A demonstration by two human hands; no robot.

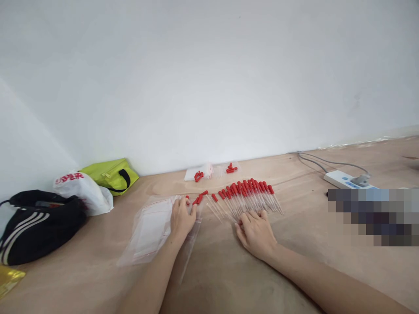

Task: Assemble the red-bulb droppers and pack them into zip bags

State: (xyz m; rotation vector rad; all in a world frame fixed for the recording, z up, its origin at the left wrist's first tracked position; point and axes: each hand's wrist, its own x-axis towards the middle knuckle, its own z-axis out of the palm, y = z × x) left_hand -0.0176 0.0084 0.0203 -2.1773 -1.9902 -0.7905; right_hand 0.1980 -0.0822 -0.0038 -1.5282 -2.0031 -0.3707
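My left hand (pixel 182 221) rests over clear zip bags (pixel 149 229), its thumb and fingers apart, beside a few loose red rubber bulbs (pixel 200 197). One bulb is partly hidden behind its fingertips. A row of glass droppers with red bulbs (pixel 250 189) lies fanned out in front of my right hand (pixel 257 233), tips pointing toward me. That hand's fingers are curled down at the tips, with the thumb and index finger closed on the end of a thin glass tube. A few tubes at the row's left end lie apart from the rest.
Against the wall lie small bags with red bulbs (pixel 198 175) and more red bulbs (pixel 231 168). At left stand a black bag (pixel 42 231), a white plastic bag (pixel 83 192) and a lime-green bag (pixel 111 174). A power strip (pixel 343 179) with a grey cable sits at right, beside a blurred patch.
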